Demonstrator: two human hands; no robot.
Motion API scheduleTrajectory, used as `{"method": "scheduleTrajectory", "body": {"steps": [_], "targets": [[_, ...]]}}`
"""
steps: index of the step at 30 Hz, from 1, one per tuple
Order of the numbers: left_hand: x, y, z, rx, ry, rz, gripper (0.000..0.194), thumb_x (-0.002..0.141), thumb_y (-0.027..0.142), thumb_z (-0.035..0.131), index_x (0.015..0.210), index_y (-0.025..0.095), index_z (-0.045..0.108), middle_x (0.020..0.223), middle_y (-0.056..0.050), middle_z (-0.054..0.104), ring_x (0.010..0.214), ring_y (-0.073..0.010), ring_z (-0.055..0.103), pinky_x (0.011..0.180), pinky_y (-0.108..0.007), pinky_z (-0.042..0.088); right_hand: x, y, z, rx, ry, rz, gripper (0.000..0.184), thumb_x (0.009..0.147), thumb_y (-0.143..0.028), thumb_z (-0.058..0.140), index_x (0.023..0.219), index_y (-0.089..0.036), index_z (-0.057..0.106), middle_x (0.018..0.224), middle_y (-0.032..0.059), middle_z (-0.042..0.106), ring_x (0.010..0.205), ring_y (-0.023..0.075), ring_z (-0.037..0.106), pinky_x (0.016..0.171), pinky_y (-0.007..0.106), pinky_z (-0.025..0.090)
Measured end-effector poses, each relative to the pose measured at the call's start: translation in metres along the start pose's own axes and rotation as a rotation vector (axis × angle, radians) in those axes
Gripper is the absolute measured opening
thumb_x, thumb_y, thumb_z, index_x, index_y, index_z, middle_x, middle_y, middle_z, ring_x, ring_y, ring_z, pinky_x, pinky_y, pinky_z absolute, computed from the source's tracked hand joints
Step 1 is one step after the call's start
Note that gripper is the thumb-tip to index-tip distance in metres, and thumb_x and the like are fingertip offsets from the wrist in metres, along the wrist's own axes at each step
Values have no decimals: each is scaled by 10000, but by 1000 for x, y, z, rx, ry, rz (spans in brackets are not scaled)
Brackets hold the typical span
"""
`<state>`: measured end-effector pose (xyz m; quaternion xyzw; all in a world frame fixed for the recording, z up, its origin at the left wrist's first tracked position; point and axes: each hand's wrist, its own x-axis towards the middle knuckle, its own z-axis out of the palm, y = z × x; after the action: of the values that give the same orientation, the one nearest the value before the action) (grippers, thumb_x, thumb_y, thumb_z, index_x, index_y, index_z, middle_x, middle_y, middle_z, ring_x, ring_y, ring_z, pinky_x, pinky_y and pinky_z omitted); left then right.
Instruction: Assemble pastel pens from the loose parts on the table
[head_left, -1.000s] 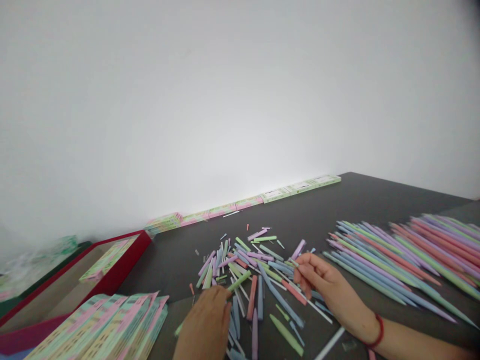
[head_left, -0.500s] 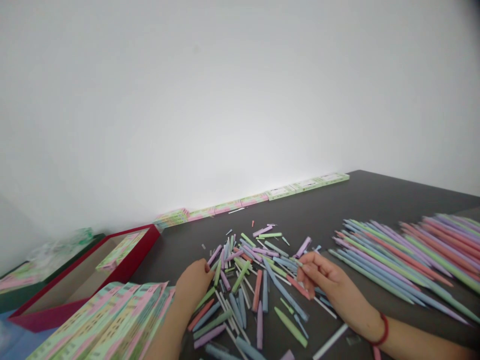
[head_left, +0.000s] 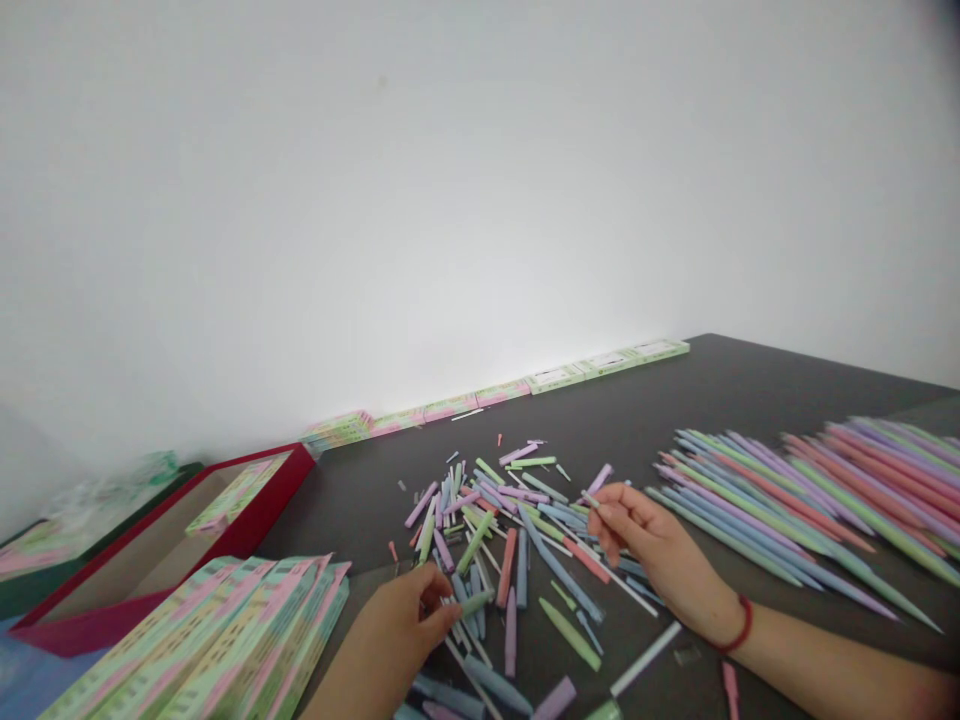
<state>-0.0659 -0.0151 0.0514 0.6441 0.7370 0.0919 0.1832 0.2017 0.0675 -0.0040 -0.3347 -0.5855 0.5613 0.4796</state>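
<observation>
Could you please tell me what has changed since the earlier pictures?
The left hand let go of a bright green piece, went leftward, then came back rightward and now pinches a grey-green piece. The right hand still holds a thin piece over the pile; the boxes stayed put.

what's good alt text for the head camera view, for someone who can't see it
The left hand pinches a grey-green tube and the right hand a thin pale stick, above a dark table strewn with pastel tubes. Long pointed pastel rods lie to the right; printed cartons and an open red box are at the left.
</observation>
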Motion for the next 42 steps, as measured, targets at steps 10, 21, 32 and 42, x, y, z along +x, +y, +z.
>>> {"method": "scheduleTrajectory", "body": {"steps": [10,21,32,42], "targets": [[-7,-15,12,85,64,27,72,656,150,519,673,197,571,779,1,577,748,-166,545,656,-248,355,-2,0,7,54,-89,33,300,835,-475,531,828,-175,517,648,-11,592,475,94,493,482,241,416],[-2,18,9,-1047,-385,-45,314,680,448,678,711,140,628,605,38,480,508,-76,376,492,-201,291,-27,-16,26,-99,-273,27,96,870,-276,503,882,-192,549,694,-14,609,542,95,505,525,211,404],[-4,33,35,-1104,-627,-10,302,623,401,710,722,118,678,609,12,546,532,-82,409,543,-204,275,-34,-40,26,-397,-302,-135,166,848,-136,461,881,-219,600,736,-16,604,649,116,551,617,214,422],[1,37,33,-963,-655,38,163,673,290,624,693,132,658,590,34,533,540,-93,397,532,-210,262,-36,-29,30,-329,-329,-67,144,861,-170,466,877,-214,601,722,-10,626,617,113,565,584,198,428]]}}
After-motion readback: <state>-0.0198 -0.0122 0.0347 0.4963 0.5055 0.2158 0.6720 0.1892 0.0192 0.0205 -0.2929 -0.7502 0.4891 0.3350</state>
